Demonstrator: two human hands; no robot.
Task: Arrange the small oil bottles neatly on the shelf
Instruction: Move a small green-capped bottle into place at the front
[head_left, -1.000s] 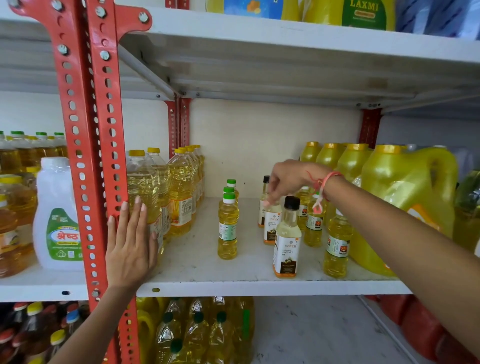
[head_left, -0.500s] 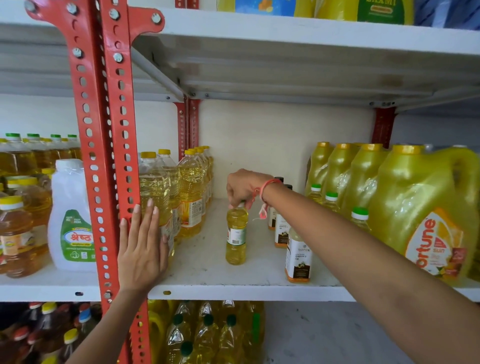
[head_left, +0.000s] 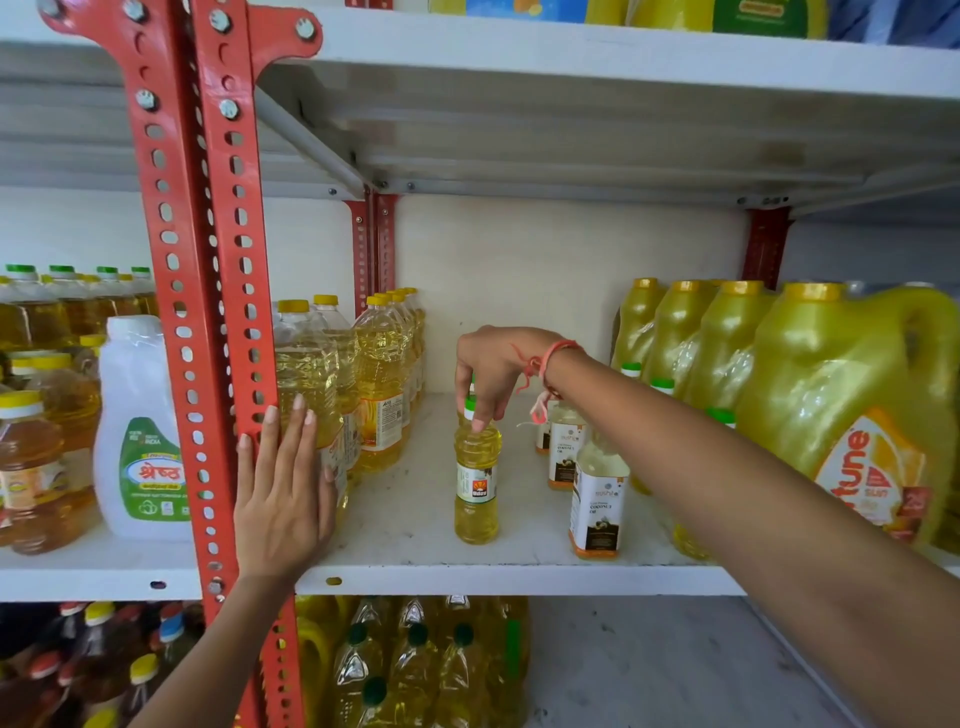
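A small yellow oil bottle (head_left: 476, 483) with a white label stands upright near the middle of the white shelf (head_left: 519, 579). My right hand (head_left: 491, 374) reaches over it from the right and pinches its cap with the fingertips. Another small green-capped bottle stands just behind it, mostly hidden. Small coconut oil bottles (head_left: 596, 499) with white and brown labels stand to the right, partly behind my forearm. More green-capped small bottles (head_left: 663, 385) show beyond my arm. My left hand (head_left: 283, 499) rests flat, fingers spread, against the red upright (head_left: 208, 312) and a large bottle beside it.
Tall yellow-capped oil bottles (head_left: 382, 384) line the shelf's left side. Big yellow jugs (head_left: 841, 405) fill the right. A white jug (head_left: 140, 436) and amber bottles sit in the left bay. The shelf above hangs low. More bottles stand on the shelf below.
My right hand moved left from the coconut oil bottles to the yellow bottle and took its cap. The camera drew closer. My left hand stayed put.
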